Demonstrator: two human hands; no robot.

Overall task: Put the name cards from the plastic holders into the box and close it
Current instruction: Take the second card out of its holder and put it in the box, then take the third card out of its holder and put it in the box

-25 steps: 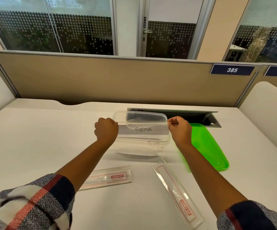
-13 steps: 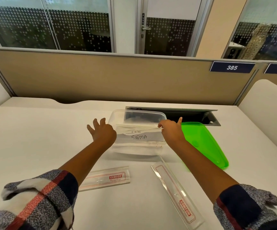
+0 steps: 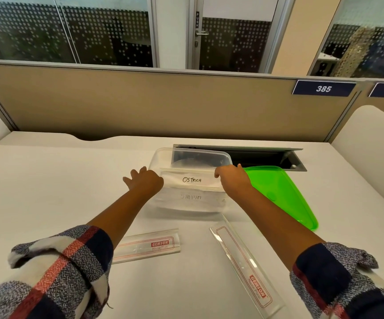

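Observation:
A clear plastic box (image 3: 163, 153) stands open at mid-table. Inside it a white name card reading OSTRICH (image 3: 192, 184) leans upright, and a second card (image 3: 191, 199) lies lower, its writing showing faintly through the front wall. My left hand (image 3: 143, 183) rests against the box's left side with fingers spread, holding nothing. My right hand (image 3: 232, 178) is at the box's right rim, fingers curled down at the OSTRICH card's end; whether they pinch it is hidden. The green lid (image 3: 278, 192) lies to the right of the box. Two plastic holders (image 3: 147, 246) (image 3: 244, 263) lie in front.
An open cable tray slot (image 3: 267, 157) is sunk into the white table (image 3: 48, 192) behind the box and lid. A beige partition (image 3: 140, 104) closes the far edge. White side dividers stand at the left and right.
The SIGMA card, held up by both hands a second ago, has dropped into the box and the OSTRICH card now shows. My left hand opened. Both hands stay beside the box.

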